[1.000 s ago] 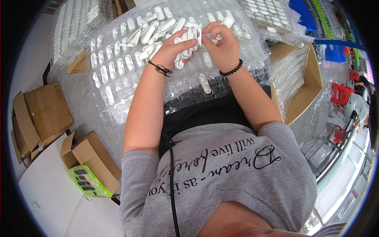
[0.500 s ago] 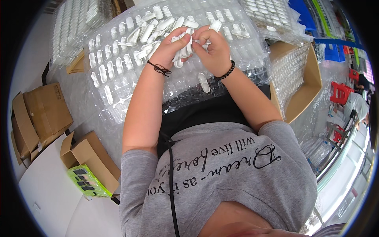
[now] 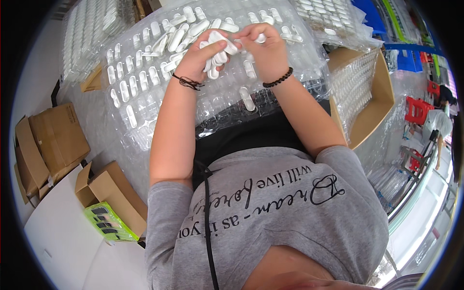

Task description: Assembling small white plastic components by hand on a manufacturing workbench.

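Observation:
My left hand [image 3: 199, 59] is closed round a bunch of white oval plastic pieces [image 3: 218, 58], fanned out between thumb and fingers. Just to its right, my right hand [image 3: 268, 50] pinches a single white oval piece [image 3: 261, 37] in its fingertips. Both hands are over a clear plastic blister tray [image 3: 166, 104] with rows of pockets. Many pockets on the left hold one white piece each, such as this piece [image 3: 129, 116]. A loose heap of the same pieces [image 3: 179, 37] lies beyond my left hand. One more piece [image 3: 246, 99] rests near the tray's front edge.
Stacks of filled trays stand at the far left [image 3: 94, 43] and far right [image 3: 333, 19]. To the right is an open cardboard box [image 3: 372, 118] holding clear trays. More cardboard boxes [image 3: 58, 137] are at the left. A red stool [image 3: 418, 110] stands farther off at the right.
My hands have moved apart; the right one shifted slightly right with a single white piece in its fingertips. My left hand, still holding the bunch, moved a little left.

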A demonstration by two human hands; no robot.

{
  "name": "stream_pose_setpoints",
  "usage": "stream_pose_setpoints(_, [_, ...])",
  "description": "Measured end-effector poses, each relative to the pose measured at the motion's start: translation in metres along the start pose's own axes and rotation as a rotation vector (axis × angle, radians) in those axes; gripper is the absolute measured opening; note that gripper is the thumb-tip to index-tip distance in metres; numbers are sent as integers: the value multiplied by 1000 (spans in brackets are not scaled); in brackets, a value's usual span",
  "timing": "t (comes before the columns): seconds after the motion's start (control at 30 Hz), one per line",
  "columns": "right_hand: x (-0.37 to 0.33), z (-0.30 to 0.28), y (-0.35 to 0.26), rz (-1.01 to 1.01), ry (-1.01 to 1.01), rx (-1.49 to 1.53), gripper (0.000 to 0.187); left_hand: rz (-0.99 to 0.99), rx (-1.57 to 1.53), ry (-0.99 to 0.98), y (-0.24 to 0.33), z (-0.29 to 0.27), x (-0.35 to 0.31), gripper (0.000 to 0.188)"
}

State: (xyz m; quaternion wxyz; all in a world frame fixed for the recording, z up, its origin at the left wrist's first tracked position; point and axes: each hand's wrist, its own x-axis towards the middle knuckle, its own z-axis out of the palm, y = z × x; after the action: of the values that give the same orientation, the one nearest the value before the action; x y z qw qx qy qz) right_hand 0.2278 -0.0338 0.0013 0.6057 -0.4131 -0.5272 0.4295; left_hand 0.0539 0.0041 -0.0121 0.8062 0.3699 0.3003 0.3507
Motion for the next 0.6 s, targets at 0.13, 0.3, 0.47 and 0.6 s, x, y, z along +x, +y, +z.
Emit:
stream_pose_setpoints(0.13, [0, -32, -9, 412, 32, -56, 9, 112, -232, 34, -1, -7, 0, 24])
stream_pose_setpoints(0.3, [1, -31, -25, 639, -234, -351, 13, 331, -590, 175, 4, -25, 4, 24])
stream_pose_setpoints(0.47, [9, -15, -10, 247, -426, -1007, 30, 379, -744, 221, 15, -30, -2, 30])
stream_pose_setpoints(0.6, [28, 25, -19, 180, -488, -1139, 36, 334, -826, 76, 18, -36, -6, 31])
